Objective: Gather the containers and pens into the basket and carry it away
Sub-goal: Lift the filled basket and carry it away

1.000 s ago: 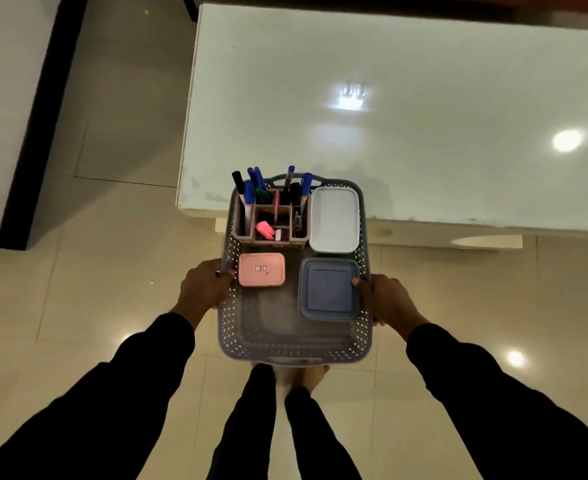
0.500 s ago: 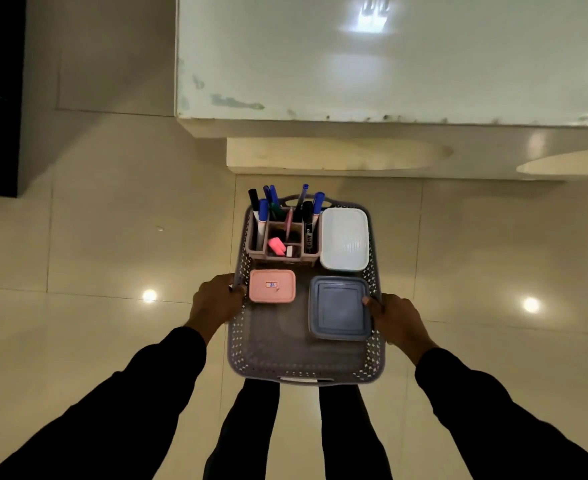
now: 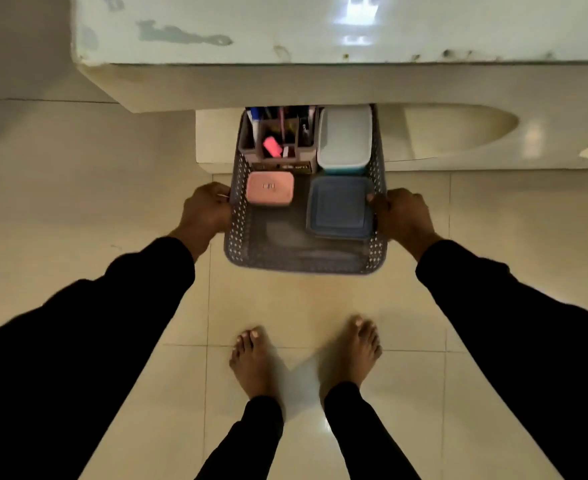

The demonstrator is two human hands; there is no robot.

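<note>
The grey perforated basket (image 3: 299, 263) hangs low, its far end tucked under the white table's edge (image 3: 285, 84). My left hand (image 3: 207, 211) grips its left rim and my right hand (image 3: 403, 214) grips its right rim. Inside sit a pink container (image 3: 270, 188), a dark blue square container (image 3: 339, 207), a white container with a teal base (image 3: 346, 136), and a brown pen organiser (image 3: 278, 147) with pens (image 3: 255, 121). The pen tips are hidden by the table.
The white table's base (image 3: 458, 133) stands just behind the basket. Cream floor tiles (image 3: 77, 202) spread left and right. My bare feet (image 3: 306, 358) stand on the tiles below the basket.
The basket has gone down and forward, so its far end now sits under the table edge. My feet have come into view. Both hands keep their grip.
</note>
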